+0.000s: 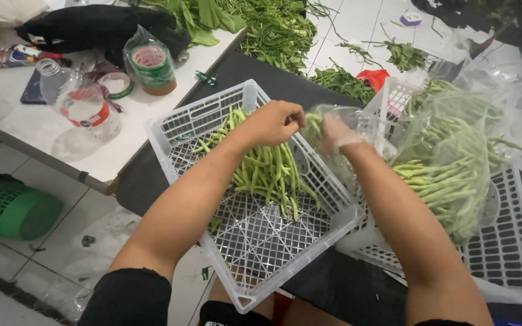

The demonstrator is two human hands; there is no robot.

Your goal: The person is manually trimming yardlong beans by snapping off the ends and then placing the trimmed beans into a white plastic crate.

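Observation:
A white plastic crate (261,265) rests on my lap, holding a pile of green beans (267,172). My left hand (271,122) hovers over that pile, fingers closed around a few beans. My right hand (336,134) is pushed inside a small clear plastic bag (327,118) and grips a bunch of beans in it. To the right, a second white crate (509,253) carries a large clear bag full of green beans (448,175).
A white table (43,130) at left bears a clear plastic bottle (77,99), tape rolls (149,66) and a black cloth (98,27). Leafy greens (273,30) lie on a dark surface and tiled floor beyond. A green basket (10,208) sits on the floor.

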